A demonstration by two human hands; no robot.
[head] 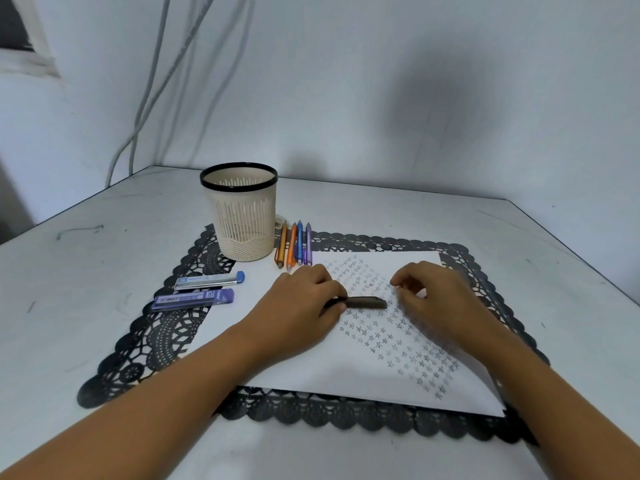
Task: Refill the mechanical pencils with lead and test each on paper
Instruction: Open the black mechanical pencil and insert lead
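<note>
My left hand [304,299] grips a dark mechanical pencil [367,302] that lies level over the white paper [311,368], its free end pointing right. My right hand [436,299] hovers just right of that end, fingers curled with the fingertips close together; whether they pinch anything is too small to tell. The paper is covered with rows of small pencilled stars. Several coloured mechanical pencils [294,245] lie side by side beyond the paper. Two lead cases lie to the left: a clear one with a blue cap [209,280] and a purple 2B one [193,299].
A beige slotted pen holder with a black rim [242,213] stands behind the lead cases. Everything sits on a black lace placemat [156,337] on a white table [69,289]. The wall and hanging cables are behind.
</note>
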